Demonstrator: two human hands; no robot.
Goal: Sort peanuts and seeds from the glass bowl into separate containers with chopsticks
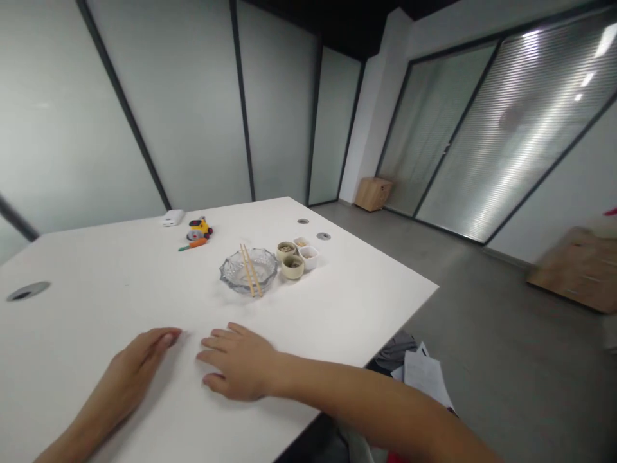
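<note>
My right hand [238, 361] lies palm down on the white table [130, 296], its fingers spread and holding nothing. To its left, my left hand [137, 368] rests on its side with the fingers stretched out, and no object shows in it. Beyond both hands stands a clear glass bowl [226, 278] with a scalloped rim. A pair of wooden chopsticks [250, 270] lies across this bowl. Touching or close to its right side are two beige cups [292, 271] and two white cups [311, 260], each with small pieces inside that I cannot identify.
Farther back are a yellow toy [201, 225], an orange-handled screwdriver [195, 244] and a white box-shaped object [173, 217]. Round cable grommets [29, 291] sit in the tabletop. Past the table's right edge, papers [427, 376] lie below, and wooden cabinets [373, 194] stand on the floor.
</note>
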